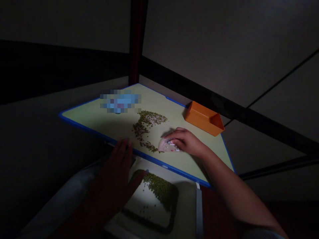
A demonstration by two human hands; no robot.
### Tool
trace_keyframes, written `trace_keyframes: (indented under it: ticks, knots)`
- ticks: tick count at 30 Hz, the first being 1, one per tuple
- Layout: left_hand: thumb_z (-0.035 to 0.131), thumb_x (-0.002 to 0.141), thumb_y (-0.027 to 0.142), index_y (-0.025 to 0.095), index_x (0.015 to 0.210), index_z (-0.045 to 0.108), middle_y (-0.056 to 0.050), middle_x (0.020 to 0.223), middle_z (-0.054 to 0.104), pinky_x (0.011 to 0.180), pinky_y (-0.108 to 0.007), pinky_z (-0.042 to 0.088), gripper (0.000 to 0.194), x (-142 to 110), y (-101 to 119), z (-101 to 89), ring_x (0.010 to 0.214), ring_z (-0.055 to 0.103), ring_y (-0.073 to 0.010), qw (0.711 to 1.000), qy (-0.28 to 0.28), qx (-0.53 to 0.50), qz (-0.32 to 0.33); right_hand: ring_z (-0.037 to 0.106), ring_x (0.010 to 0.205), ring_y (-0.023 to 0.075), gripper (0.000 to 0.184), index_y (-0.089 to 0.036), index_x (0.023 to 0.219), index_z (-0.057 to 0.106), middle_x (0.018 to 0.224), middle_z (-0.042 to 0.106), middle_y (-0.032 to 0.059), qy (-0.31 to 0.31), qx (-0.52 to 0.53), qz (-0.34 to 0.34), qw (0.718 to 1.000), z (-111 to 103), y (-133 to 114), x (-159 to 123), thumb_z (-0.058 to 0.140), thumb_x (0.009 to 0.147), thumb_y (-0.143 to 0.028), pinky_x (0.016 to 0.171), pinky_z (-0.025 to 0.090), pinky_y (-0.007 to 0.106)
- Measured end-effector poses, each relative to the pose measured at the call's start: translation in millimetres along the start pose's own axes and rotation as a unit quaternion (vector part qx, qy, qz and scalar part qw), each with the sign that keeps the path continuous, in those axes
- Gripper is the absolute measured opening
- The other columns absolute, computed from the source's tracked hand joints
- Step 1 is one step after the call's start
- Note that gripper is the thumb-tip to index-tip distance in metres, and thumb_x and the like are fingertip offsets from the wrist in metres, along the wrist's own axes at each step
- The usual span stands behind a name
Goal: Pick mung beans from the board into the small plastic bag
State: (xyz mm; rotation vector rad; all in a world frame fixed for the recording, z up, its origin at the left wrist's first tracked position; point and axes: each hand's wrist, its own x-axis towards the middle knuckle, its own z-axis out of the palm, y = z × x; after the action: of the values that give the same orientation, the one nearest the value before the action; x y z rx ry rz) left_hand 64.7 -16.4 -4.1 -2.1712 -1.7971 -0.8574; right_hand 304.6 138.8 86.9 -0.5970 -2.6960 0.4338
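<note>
Small green beans lie scattered in a curved band on a pale yellow board with a blue rim. My right hand rests on the board at the beans' right edge, fingers closed on a small pale pink scraper. In shadow at the board's near edge, my left hand has its fingers stretched up to touch the rim and its thumb on a dark-rimmed tray just below. A heap of green beans lies in that tray.
An empty orange rectangular box stands at the board's right corner. A blurred blue patch lies on the far part of the board. A dark post rises behind it. The surroundings are very dim.
</note>
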Motion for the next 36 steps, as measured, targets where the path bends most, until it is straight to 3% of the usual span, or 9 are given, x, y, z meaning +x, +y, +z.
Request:
trace_keyframes:
  ticks: [9,15,20,25,30,36]
  knots:
    - [0.039,0.087,0.063,0.008,0.152,0.012,-0.026,0.153,0.035,0.109,-0.053,0.038,0.089,0.7,1.1,-2.8,0.145,0.028,-0.0366,1.000,-0.009,0.012,-0.010,0.058,0.080,0.0169,0.028,-0.017,0.114,0.070,0.097,0.074,0.0082,0.001,-0.001,-0.007,1.000,-1.5,-5.7,-7.2,0.053,0.093,-0.024,0.076,0.044,0.033]
    - [0.039,0.086,0.064,0.007,0.151,0.016,-0.026,0.154,0.033,0.111,-0.053,0.037,0.089,1.6,-0.6,-2.3,0.146,0.026,-0.0364,1.000,-0.022,0.007,-0.017,0.061,0.087,0.0160,0.027,-0.019,0.115,0.070,0.104,0.073,0.0079,-0.016,0.032,0.005,0.999,1.5,-9.6,-5.9,0.053,0.094,-0.026,0.080,0.045,0.033]
    - [0.039,0.086,0.064,0.003,0.148,0.023,-0.028,0.152,0.035,0.110,-0.052,0.038,0.088,1.8,-1.7,-3.1,0.145,0.028,-0.0370,1.000,-0.020,0.006,-0.014,0.058,0.074,0.0132,0.027,-0.016,0.111,0.071,0.089,0.072,0.0068,-0.028,0.081,0.019,0.996,4.1,-11.0,-7.6,0.057,0.092,-0.028,0.070,0.044,0.028]
    - [0.038,0.086,0.064,0.005,0.149,0.021,-0.027,0.153,0.034,0.110,-0.055,0.037,0.087,2.1,-2.2,-2.7,0.145,0.027,-0.0375,0.999,-0.028,0.003,-0.018,0.041,0.053,0.0071,0.030,-0.013,0.107,0.073,0.059,0.056,-0.0040,-0.066,0.149,0.089,0.983,3.1,-13.3,-10.3,0.067,0.084,-0.031,0.053,0.034,0.022]
    - [0.040,0.086,0.063,0.002,0.147,0.024,-0.029,0.152,0.034,0.111,-0.054,0.037,0.088,1.3,-3.6,-1.1,0.145,0.027,-0.0382,1.000,-0.014,0.005,-0.001,0.038,0.050,0.0054,0.030,-0.011,0.105,0.072,0.055,0.049,-0.0069,-0.072,0.222,0.124,0.964,5.1,-13.8,-10.8,0.072,0.080,-0.028,0.051,0.030,0.020]
    - [0.040,0.086,0.063,0.004,0.148,0.023,-0.027,0.153,0.033,0.112,-0.053,0.036,0.087,0.3,-3.7,-0.5,0.146,0.026,-0.0366,1.000,-0.022,0.000,-0.012,0.045,0.049,0.0061,0.032,-0.012,0.107,0.071,0.056,0.057,-0.0051,-0.095,0.316,0.138,0.934,9.7,-10.3,-10.8,0.071,0.081,-0.030,0.050,0.036,0.020]
